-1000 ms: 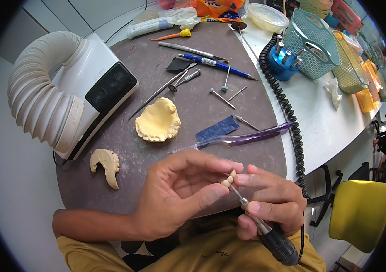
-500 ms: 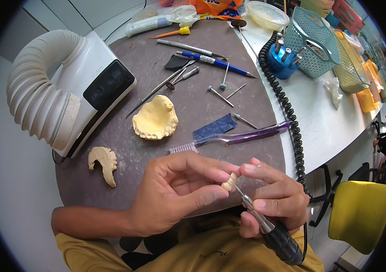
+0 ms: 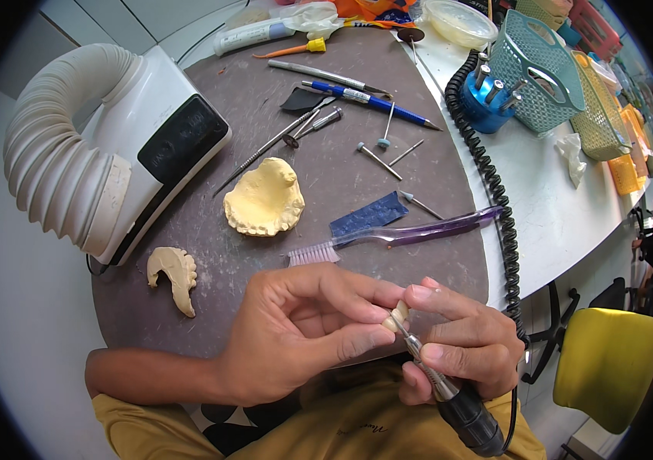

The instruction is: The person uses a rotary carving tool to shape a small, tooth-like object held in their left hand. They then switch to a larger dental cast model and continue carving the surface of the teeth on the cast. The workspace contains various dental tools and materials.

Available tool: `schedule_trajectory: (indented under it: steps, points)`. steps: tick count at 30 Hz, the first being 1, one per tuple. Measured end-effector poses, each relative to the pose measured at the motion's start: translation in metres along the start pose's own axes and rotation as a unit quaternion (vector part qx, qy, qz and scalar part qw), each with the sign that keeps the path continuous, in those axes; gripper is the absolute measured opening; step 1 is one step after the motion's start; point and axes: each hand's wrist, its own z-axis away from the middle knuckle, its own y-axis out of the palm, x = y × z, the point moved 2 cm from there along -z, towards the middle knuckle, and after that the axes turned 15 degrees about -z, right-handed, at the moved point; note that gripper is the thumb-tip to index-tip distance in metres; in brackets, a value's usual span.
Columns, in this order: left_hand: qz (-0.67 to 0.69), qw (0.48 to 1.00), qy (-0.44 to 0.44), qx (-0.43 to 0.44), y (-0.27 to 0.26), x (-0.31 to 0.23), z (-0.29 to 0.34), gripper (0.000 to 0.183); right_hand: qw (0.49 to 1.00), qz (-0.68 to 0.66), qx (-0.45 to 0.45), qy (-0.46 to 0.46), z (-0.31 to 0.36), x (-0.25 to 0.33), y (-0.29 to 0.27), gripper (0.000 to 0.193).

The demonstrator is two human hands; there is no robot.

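Between the thumb and fingertips of my left hand [image 3: 284, 337] is a small tooth-coloured dental bridge [image 3: 398, 316]. My right hand [image 3: 476, 337] is wrapped around a rotary handpiece [image 3: 468, 418] with a black body and metal nose. Its thin bur meets the bridge, or comes very close to it; my fingers partly cover the spot. Beyond my hands lie a clear and purple toothbrush [image 3: 411, 235] and a dark blue strip [image 3: 368, 215]. A yellow plaster dental model [image 3: 265, 198] and a smaller curved tan plaster piece [image 3: 174, 277] rest on the grey mat.
A white box with a ribbed hose [image 3: 58, 146] stands at left. Loose burs, a blue mechanical pencil [image 3: 372, 100] and metal tools are scattered on the mat [image 3: 226, 299]. At right are a coiled black cord [image 3: 487, 169], a blue bur holder [image 3: 487, 103], baskets and a yellow chair [image 3: 610, 368].
The bridge has tilted slightly in my left fingertips, and the handpiece has shifted a little with it. My view has moved slightly; the things on the mat stay put.
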Motion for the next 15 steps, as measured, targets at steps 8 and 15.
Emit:
schedule_trajectory:
  steps: [8, 15]
  points:
    - [0.004, 1.000, 0.003, 0.006, 0.0001, 0.0012, -0.0004, 0.013, 1.000, 0.001, 0.004, -0.010, 0.0006, -0.0015, 0.0005, 0.034]
    - [0.009, 1.000, -0.006, 0.002, 0.0021, -0.0017, 0.0005, 0.013, 1.000, 0.008, -0.008, -0.019, 0.0016, -0.0017, 0.0016, 0.034]
